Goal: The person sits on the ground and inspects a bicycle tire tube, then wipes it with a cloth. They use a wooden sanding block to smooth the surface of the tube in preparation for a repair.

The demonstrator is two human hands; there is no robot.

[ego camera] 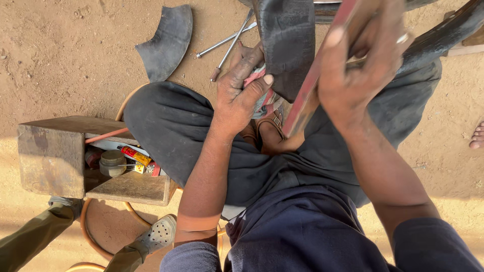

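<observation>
I count two hands at work. My left hand (241,88) is closed, thumb pressing one black rubber tube (287,40) down against a striped cloth (258,83) on the knee. My right hand (363,55) is clenched around one long red flat tool (307,95), held slantwise just beside the tube. On the sand: one cut rubber scrap (166,43), two crossed metal rods (229,43), and one open wooden box (53,156) holding one jar (112,163) and several small tubes. Another person's two shoes (159,232) stand by the box.
</observation>
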